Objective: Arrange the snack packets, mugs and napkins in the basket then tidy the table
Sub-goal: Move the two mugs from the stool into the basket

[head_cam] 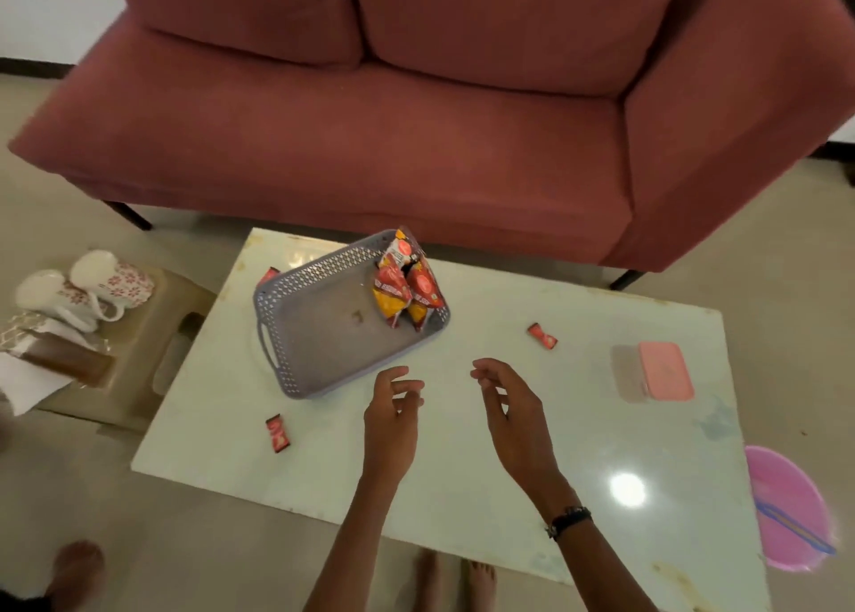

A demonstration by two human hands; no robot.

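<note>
Head view: both hands hover over the near middle of the tabletop [462, 449], fingers loosely curled and spread, grasping nothing. Left hand [391, 419] lies just short of the basket's near corner; right hand [513, 419], with a dark wristband [568, 521], is beside it, the two apart. Basket [324, 347], grey and perforated, sits skewed toward the far left of the tabletop, with red-and-yellow snack packets [407, 287] leaning upright against its far right wall. Small red packets lie loose: one [279, 433] near the left edge, one [542, 335] right of the basket, one [267, 276] partly hidden behind the basket's far left wall. Pink-lidded box [657, 371] rests toward the right edge. Off the table's left edge, a stool [152, 329] carries two floral mugs [88, 287] on their sides and napkins [51, 361]. Pink basin [786, 509] sits on the floor past the right edge; red sofa [416, 125] stands beyond the far edge.
</note>
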